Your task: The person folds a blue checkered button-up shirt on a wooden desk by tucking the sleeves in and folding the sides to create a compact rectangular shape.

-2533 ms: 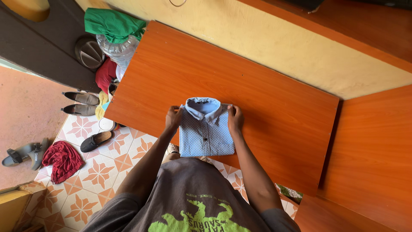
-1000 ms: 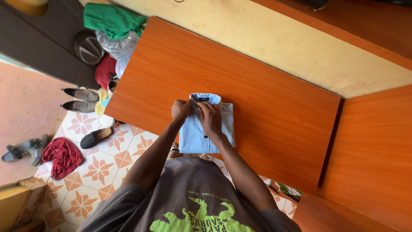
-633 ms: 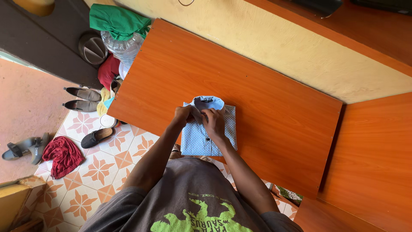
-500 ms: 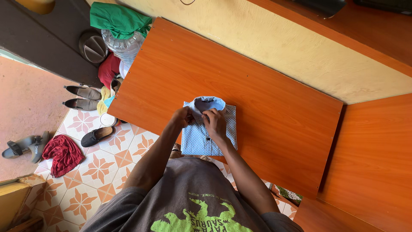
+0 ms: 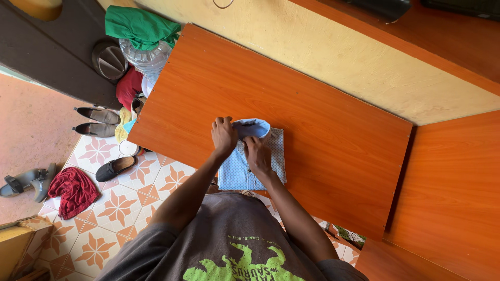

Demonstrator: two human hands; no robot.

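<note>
The orange wooden table (image 5: 323,130) bears a folded light-blue dotted shirt (image 5: 237,169) at its near edge. The left hand (image 5: 224,136) pinches the collar (image 5: 255,126); the right hand (image 5: 258,155) presses flat on the placket, fingers closed. Keep the collar centred and the fold square. Nothing obstructs: green cloth (image 5: 138,26), water bottle (image 5: 148,57) and shoes (image 5: 96,120) lie well apart.

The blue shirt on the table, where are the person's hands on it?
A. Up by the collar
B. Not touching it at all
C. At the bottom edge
A: both the left hand and the right hand rest near the collar of the folded blue shirt on the orange table.
</note>
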